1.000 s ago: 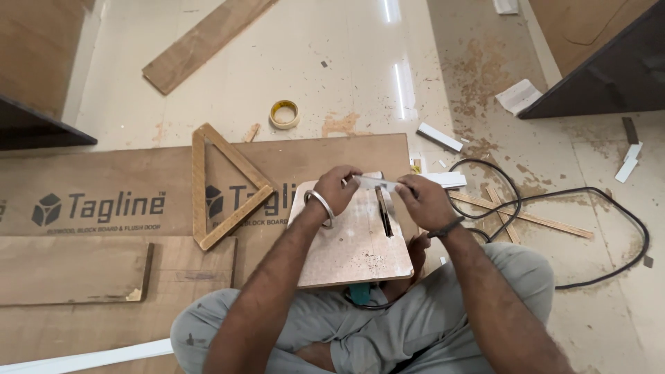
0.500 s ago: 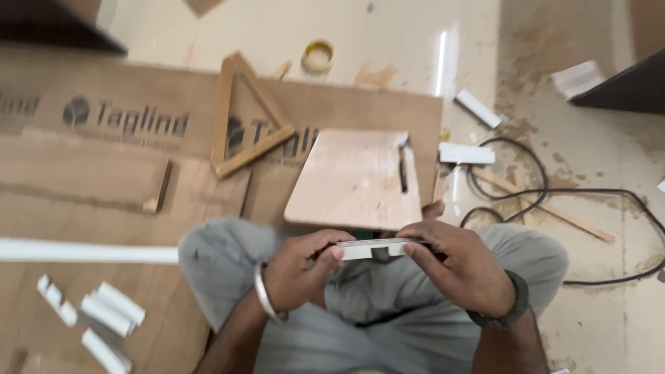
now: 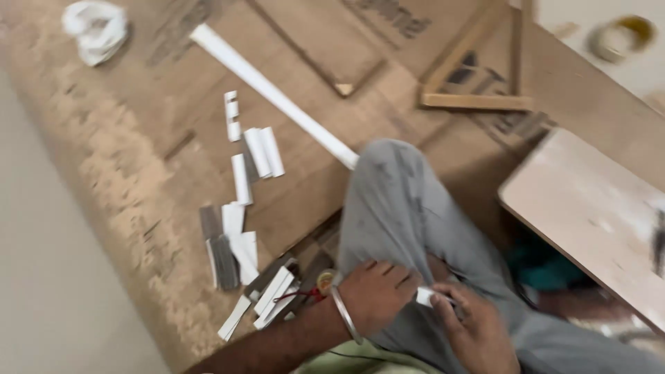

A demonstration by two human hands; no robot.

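Sitting cross-legged on the floor, grey trouser leg raised at centre. Left hand, metal bangle at the wrist, curled over the thigh, fingertips closed on one end of a small white strip. Right hand just beside it, fingers folded around the other end of the same strip; strip mostly hidden between the two hands, low in the view, above the lap. Left of the knee: scattered short white pieces and a few grey ones on a brown sheet of board, dusted with sawdust along its near edge. Small heap of white offcuts close to the left forearm. Long white strip laid diagonally across the board, its lower end reaching the knee. Crumpled white cloth at upper left. Wooden triangular frame at upper right. Roll of tape on the pale floor, far right top, blurred. Light wooden panel at right, well apart from the hands.
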